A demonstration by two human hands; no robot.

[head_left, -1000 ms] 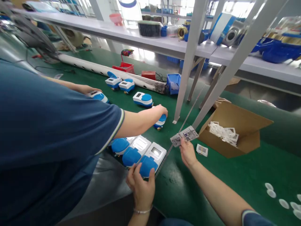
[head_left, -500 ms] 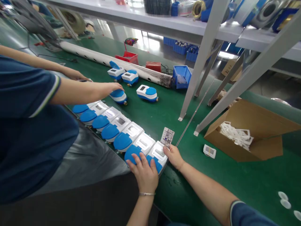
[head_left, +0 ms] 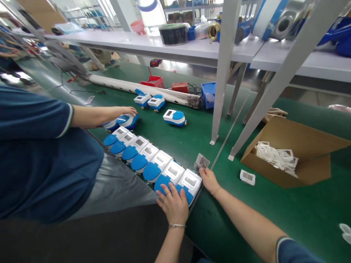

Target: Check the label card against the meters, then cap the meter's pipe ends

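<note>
left hand [head_left: 174, 204] flat on end meter [head_left: 189, 185] | right hand [head_left: 208, 179] pinching card [head_left: 201, 162] at belt edge

A row of white meters with blue lids [head_left: 153, 166] lies side by side along the near edge of the green surface [head_left: 274, 208], running from the far left down to the near right, each flat with its small window facing up. The left hand [head_left: 174, 204] rests spread on the blue lids of the two nearest meters at the right end of the row. The right hand [head_left: 210, 180] pinches a small stack of printed cards [head_left: 201, 162], tilted, just beyond the last meter's far right corner.
</note>
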